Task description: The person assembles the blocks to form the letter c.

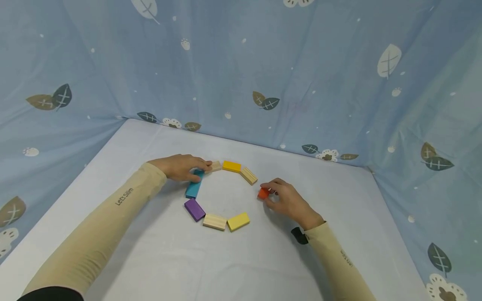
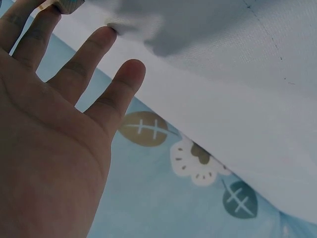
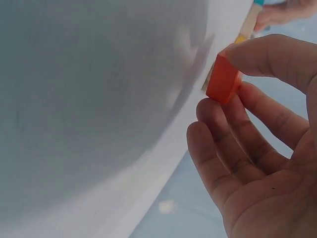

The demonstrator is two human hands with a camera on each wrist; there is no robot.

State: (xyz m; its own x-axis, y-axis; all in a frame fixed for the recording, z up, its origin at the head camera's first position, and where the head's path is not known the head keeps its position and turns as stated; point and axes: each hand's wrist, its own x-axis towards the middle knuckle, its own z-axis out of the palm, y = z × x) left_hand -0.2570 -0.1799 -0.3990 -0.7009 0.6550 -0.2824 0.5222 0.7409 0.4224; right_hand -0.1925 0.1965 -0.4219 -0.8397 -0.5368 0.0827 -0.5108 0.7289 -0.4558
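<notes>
My right hand [image 1: 289, 200] pinches an orange-red block [image 3: 224, 79] between thumb and fingers, at the right side of a ring of small blocks. At the ring's far left, my left hand [image 1: 180, 167] reaches over a blue block [image 1: 193, 188], its thumb at that block. Its fingertips meet a plain wooden block [image 1: 216, 166], partly hidden by them. In the left wrist view the fingers are nearly straight, and a corner of a wooden block [image 2: 71, 6] shows by the fingertips.
A darker yellow block [image 1: 231, 166] and a striped wooden block [image 1: 249, 176] continue the ring's far side. Along the near side lie a purple block [image 1: 194, 209], another wooden block [image 1: 214, 222] and a yellow block [image 1: 238, 221]. Patterned blue cloth [image 1: 226, 62] rises behind the white table [image 1: 169, 263].
</notes>
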